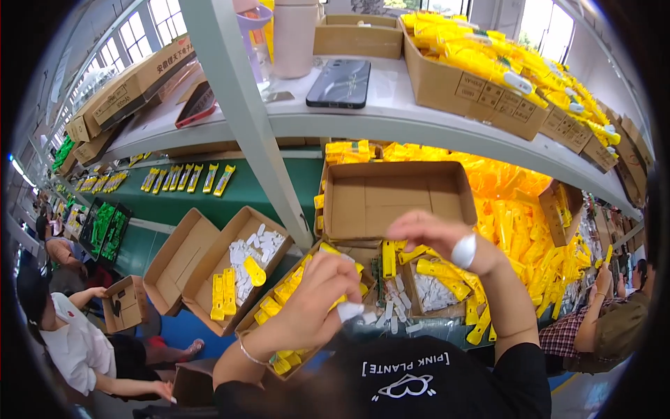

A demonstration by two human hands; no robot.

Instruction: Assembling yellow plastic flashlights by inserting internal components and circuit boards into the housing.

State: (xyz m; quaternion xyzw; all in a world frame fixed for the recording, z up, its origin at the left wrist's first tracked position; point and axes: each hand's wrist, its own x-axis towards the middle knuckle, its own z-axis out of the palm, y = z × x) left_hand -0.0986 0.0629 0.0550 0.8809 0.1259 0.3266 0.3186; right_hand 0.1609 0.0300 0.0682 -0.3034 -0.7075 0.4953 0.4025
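My left hand (324, 297) is closed, its fingers curled over a long cardboard box of yellow plastic pieces (283, 290). Something small and white (349, 311) shows at its fingertips; I cannot make out whether it is held or worn. My right hand (436, 237), slightly blurred, reaches leftward with fingers extended and thumb apart. A white band (463, 251) covers part of it near the thumb base. Beneath it are upright yellow pieces (389, 258) and a small box of white parts (434, 292). Loose white pieces (396, 307) lie between my hands.
An open cardboard box (399, 199) stands ahead, beside a large heap of yellow pieces (513, 216). At left, another box (237, 262) holds white and yellow parts. A shelf post (262, 126) rises ahead; a phone (340, 84) lies on the shelf. People work at both sides.
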